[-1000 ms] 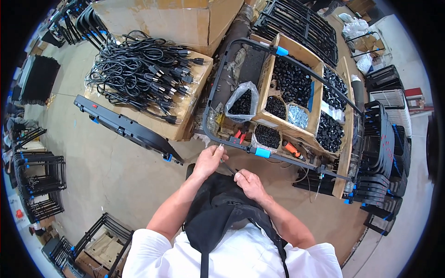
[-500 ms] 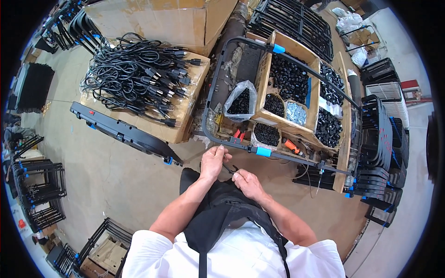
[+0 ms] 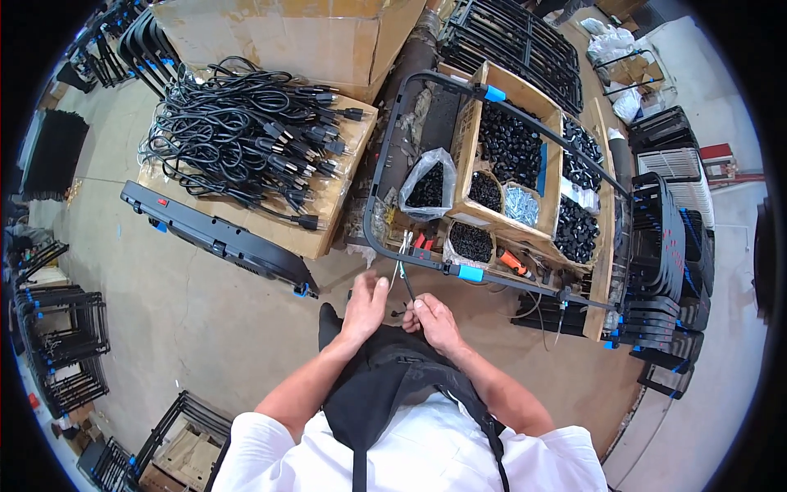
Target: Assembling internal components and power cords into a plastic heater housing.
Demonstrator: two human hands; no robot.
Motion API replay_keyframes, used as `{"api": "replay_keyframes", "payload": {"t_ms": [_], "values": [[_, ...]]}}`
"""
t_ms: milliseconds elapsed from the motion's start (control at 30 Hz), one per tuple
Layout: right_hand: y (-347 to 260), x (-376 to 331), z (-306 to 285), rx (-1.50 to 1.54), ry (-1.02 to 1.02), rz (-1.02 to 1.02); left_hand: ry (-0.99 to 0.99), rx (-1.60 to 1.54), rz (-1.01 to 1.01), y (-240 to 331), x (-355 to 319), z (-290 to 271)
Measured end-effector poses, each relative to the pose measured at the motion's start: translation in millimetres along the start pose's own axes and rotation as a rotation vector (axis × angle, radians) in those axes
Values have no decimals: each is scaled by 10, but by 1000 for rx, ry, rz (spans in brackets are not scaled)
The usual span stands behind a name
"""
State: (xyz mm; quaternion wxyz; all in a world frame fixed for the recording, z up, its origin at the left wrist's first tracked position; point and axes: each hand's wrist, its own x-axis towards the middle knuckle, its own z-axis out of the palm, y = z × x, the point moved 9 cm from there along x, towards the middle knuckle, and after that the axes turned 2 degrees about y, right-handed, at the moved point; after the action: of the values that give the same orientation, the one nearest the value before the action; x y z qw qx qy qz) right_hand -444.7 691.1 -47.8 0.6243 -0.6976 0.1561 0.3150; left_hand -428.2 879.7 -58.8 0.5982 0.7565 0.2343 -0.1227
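Note:
My right hand (image 3: 434, 320) is closed around a thin black cable (image 3: 409, 284) in front of my waist. From the cable's upper end thin pale and green wires (image 3: 402, 256) fan out, overlapping the near bar of a black tubular frame (image 3: 426, 263). My left hand (image 3: 366, 307) is just left of these wires, thumb raised apart from its slightly blurred fingers, with nothing visible in it. The bent frame carries blue clips (image 3: 470, 273) and lies across the bench. Beneath my right fingers, a short dark end (image 3: 399, 312) sticks out.
Coiled black power cords (image 3: 238, 139) are heaped on a cardboard box at left, beside a long black panel (image 3: 217, 238). A wooden bin (image 3: 463, 176) holds black parts and silver screws (image 3: 521, 205). Red-handled pliers (image 3: 422, 241) and an orange tool (image 3: 515, 262) lie near the frame.
My left hand has moved slightly left and down, away from the cable, and its fingers have parted. The pale and green wires now show above my hands; the right hand keeps its hold.

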Motion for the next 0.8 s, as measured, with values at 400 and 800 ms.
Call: {"api": "replay_keyframes", "payload": {"t_ms": [400, 800], "values": [[-880, -44, 173, -620, 80, -438, -616, -17, 173, -144, -524, 446], [-1150, 1362, -16, -594, -364, -69, -384, -13, 27, -427, -516, 119]]}}
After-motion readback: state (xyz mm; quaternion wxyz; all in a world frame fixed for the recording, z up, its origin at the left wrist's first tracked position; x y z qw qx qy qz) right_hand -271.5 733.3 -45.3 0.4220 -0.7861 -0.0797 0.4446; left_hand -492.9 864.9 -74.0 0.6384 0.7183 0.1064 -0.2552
